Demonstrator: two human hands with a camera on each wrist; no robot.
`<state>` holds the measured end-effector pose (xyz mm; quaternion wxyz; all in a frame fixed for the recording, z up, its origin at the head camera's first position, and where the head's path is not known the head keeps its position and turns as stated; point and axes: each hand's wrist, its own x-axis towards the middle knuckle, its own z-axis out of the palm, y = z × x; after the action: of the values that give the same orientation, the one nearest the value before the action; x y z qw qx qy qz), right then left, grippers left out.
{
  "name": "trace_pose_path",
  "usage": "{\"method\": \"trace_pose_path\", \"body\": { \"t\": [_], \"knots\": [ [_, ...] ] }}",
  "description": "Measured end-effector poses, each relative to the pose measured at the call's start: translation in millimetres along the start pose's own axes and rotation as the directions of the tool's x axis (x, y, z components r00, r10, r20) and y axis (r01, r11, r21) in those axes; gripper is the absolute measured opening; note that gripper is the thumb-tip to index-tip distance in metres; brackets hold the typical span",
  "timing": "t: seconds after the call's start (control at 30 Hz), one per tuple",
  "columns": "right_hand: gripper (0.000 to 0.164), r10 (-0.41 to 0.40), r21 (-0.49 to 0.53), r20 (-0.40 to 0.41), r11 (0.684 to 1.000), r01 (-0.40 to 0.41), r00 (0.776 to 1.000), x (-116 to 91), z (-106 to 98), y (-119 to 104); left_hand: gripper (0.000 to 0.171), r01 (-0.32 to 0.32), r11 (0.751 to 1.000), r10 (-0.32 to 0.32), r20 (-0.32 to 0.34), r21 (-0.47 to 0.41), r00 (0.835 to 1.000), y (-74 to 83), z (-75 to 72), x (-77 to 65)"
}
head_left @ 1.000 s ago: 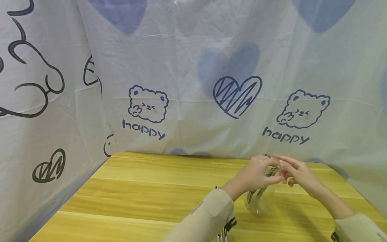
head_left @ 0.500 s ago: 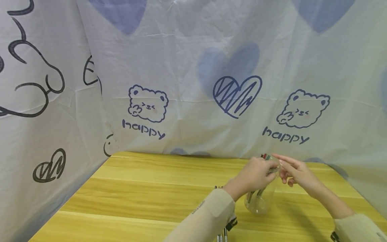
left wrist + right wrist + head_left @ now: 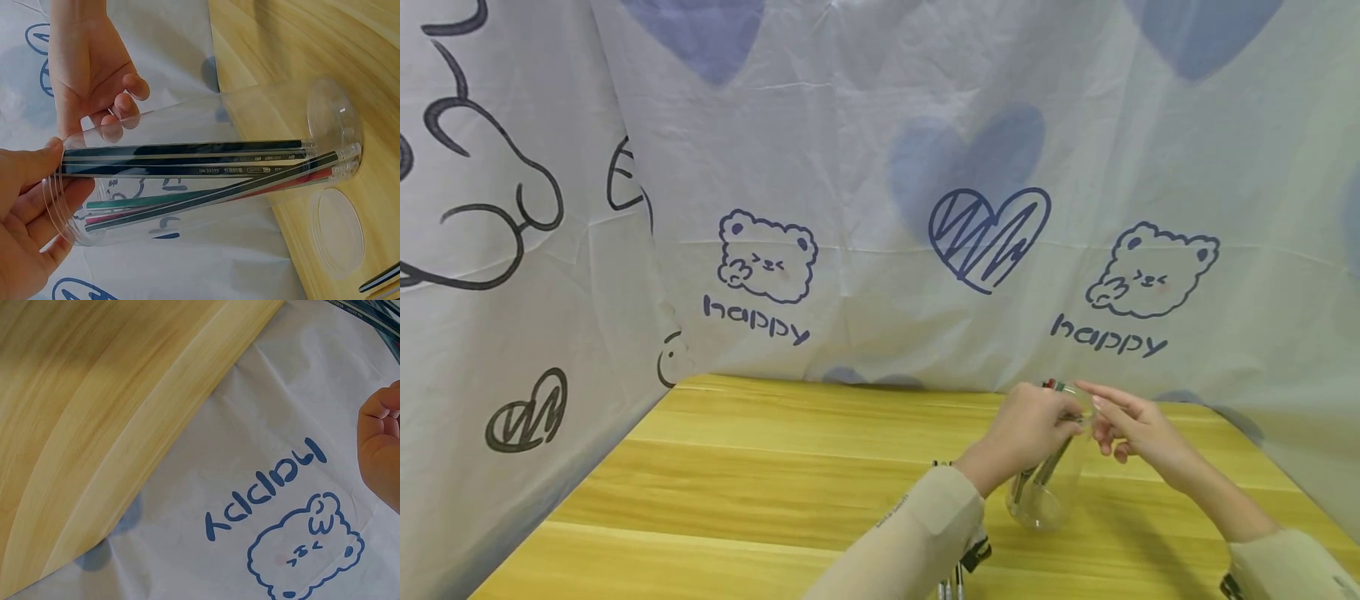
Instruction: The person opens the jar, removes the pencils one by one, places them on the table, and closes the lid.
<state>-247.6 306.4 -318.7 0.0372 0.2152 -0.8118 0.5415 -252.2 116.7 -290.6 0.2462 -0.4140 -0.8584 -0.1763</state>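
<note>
A tall clear plastic jar [image 3: 1037, 508] stands on the table at the right in the head view, several pencils inside it. In the left wrist view, parallel black pencils [image 3: 181, 156] run down from the mouth, their lower ends a little short of the base. Beside them lean a green pencil [image 3: 125, 203], a red one and another black one. My left hand [image 3: 1026, 425] is at the mouth and pinches the upper ends of the parallel black pencils between thumb and fingers. My right hand [image 3: 1142, 429] holds the rim from the right, index finger stretched, its other fingers curled.
More pencils [image 3: 950, 587] lie on the wooden table [image 3: 737, 475] under my left forearm. A round clear lid [image 3: 337, 231] lies near the jar's base. Behind the table's back edge hangs a printed white cloth [image 3: 865, 275].
My left hand has shifted slightly left and its thumb has closed in towards the fingers. Red pencil ends now show above it. The right hand and jar have stayed in place.
</note>
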Motion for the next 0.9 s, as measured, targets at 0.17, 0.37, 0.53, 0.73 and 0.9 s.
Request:
{"method": "trace_pose_path", "body": {
  "t": [0.17, 0.37, 0.53, 0.73, 0.9],
  "knots": [
    [0.039, 0.007, 0.001, -0.001, 1.0, -0.007, 1.0, 0, 0, 0, 0.009, 0.047, 0.999, -0.046, -0.037, 0.024, 0.998, 1.6, -0.6, -1.0],
    [0.035, 0.01, 0.015, -0.004, 1.0, -0.01, 1.0, -1, 0, -1, 0.013, 0.102, 0.995, -0.102, -0.083, -0.001, 0.991, 1.4, -0.2, -2.9],
    [0.032, -0.001, 0.015, -0.002, 1.0, 0.001, 1.0, -1, 0, -2, 0.016, 0.119, 0.992, -0.122, -0.095, -0.042, 0.988, 0.8, -1.0, -4.2],
    [0.029, -0.004, 0.011, -0.015, 1.0, 0.004, 1.0, -1, 2, -2, 0.015, 0.14, 0.978, -0.161, -0.129, -0.157, 0.978, 1.2, -7.5, -1.2],
    [0.029, 0.0, 0.0, -0.018, 1.0, 0.0, 1.0, -1, 2, -1, 0.013, 0.106, 0.94, -0.178, -0.202, -0.323, 0.963, 1.1, -14.5, 0.3]
  ]
}}
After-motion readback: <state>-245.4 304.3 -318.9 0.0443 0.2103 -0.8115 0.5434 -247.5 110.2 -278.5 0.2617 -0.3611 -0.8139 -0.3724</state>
